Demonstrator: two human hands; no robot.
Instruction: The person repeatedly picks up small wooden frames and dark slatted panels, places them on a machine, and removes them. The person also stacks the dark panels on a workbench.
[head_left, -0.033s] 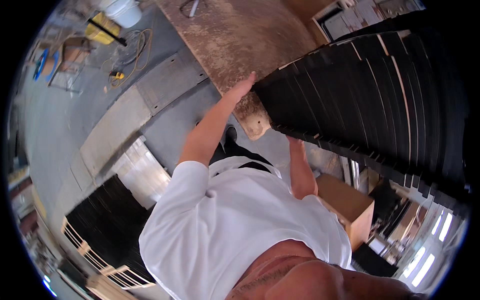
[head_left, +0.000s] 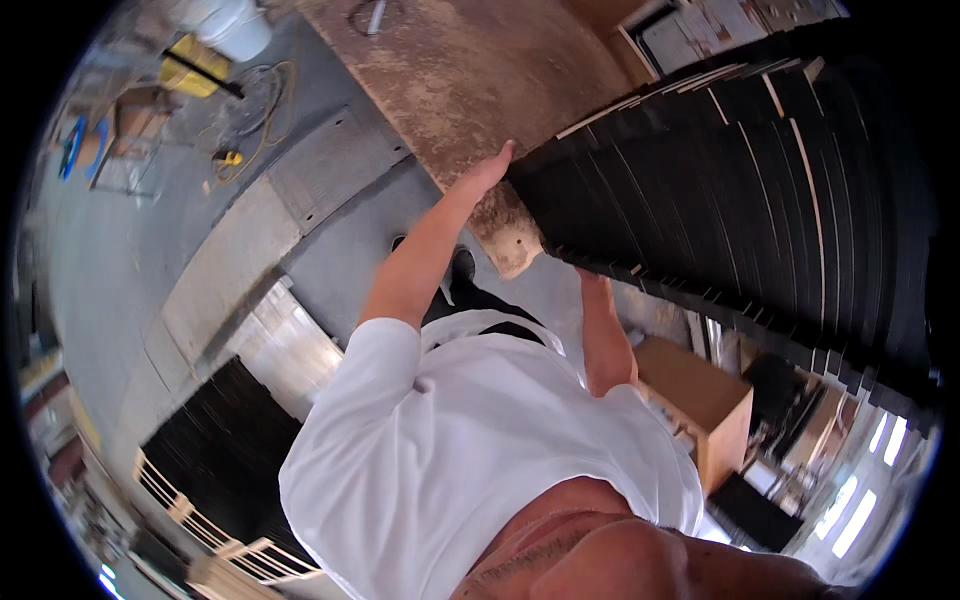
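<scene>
White shirt: nearest of all, the torso (head_left: 500, 420) faces the work, a forearm reaching out on either side.
Right hand: the right hand (head_left: 591, 281) meets the near lower edge of the black stack; the stack hides its fingers, so I cannot tell whether they are spread or curled around anything.
Left hand: the left hand (head_left: 487, 176) lies at the stack's left end, over the bench edge, one digit pointing away from the body; it seems to touch the stack, but I cannot tell how firmly, or whether it pinches anything.
Black stack: many thin dark pieces packed close together form the stack (head_left: 680, 190), to the right of the left hand, its left end by the bench corner.
Done so far: the pieces are already gathered into one tall, close-set mass.
Left uneven: pale slivers show between some pieces, and ends jut out along the upper and lower edges; both hands are at it, so handling looks unfinished.
Bench: a worn brown bench (head_left: 440, 80) reaches beyond the left hand.
Box: a brown box (head_left: 690, 380) stands beyond the right forearm.
Second pile: another black pile (head_left: 225, 440) lies at lower left, beside pale slats (head_left: 180, 508).
Far floor: a yellow bucket (head_left: 195, 65) and a white bucket (head_left: 238, 30) stand at upper left.
</scene>
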